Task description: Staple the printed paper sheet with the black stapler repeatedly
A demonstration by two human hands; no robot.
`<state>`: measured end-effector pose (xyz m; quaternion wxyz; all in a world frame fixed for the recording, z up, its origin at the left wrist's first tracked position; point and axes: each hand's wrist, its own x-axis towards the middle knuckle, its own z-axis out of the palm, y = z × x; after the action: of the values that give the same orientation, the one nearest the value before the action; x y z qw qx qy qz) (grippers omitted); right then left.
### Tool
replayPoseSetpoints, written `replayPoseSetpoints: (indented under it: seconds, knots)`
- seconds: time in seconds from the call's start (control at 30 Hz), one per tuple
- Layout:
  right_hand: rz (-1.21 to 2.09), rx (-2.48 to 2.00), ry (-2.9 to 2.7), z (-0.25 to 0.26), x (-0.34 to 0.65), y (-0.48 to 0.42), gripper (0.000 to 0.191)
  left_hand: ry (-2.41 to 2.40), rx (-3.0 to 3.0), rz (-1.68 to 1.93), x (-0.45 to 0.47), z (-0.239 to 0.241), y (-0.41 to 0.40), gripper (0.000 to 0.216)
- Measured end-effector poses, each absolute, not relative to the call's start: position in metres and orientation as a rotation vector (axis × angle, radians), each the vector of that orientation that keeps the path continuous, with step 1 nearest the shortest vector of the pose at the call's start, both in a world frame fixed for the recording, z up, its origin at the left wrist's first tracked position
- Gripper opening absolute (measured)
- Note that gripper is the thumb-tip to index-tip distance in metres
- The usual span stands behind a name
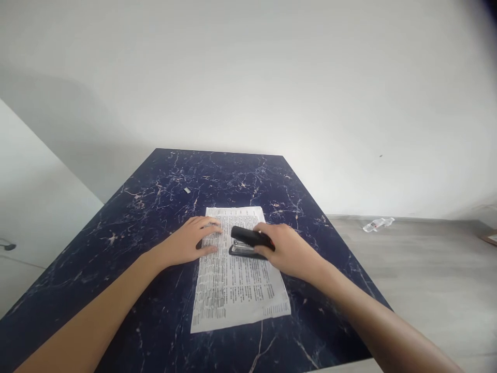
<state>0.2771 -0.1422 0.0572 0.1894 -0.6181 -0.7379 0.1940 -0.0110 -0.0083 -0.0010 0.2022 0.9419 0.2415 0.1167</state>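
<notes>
A printed sheet of paper (pixel 248 298) lies on the dark blue marbled table; whether more sheets lie beneath it I cannot tell. My left hand (pixel 194 239) rests on the paper's upper left side, palm down with the fingers apart. Over the paper's upper right part, my right hand (pixel 285 246) grips a black stapler (pixel 248 236) by its rear end. The stapler's front points left toward my left hand, and its jaws are apart. Part of the stapler's back is hidden by my fingers.
The marbled table (pixel 217 171) reaches to a white wall (pixel 248 77). A small pale rectangular piece (pixel 187 190) lies on the table left of the paper's top. On the wooden floor to the right lies a clear crumpled plastic wrapper (pixel 378 224). A cable with a black plug (pixel 10 247) shows at far left.
</notes>
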Motion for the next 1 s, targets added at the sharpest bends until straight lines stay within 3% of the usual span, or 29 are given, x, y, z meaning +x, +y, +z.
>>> replayPoseSetpoints:
  seconds: [0.17,0.4,0.67,1.0]
  knots:
    - [0.493,-1.538,-1.874,0.041,0.272,-0.093,0.029,0.728,2.619,0.379,-0.014,0.0,-0.005,0.038]
    - [0.632,-1.376,-1.805,-0.001,0.266,-0.069,0.033,0.969,2.449,0.494,-0.009,-0.006,-0.005,0.043]
    - [1.094,-1.134,-1.549,-0.007,0.281,-0.064,0.054,0.92,2.489,0.565,-0.006,-0.006,-0.005,0.028]
    - [1.175,-1.136,-1.387,-0.014,0.279,-0.058,0.053,0.938,2.487,0.529,-0.005,-0.007,-0.004,0.027]
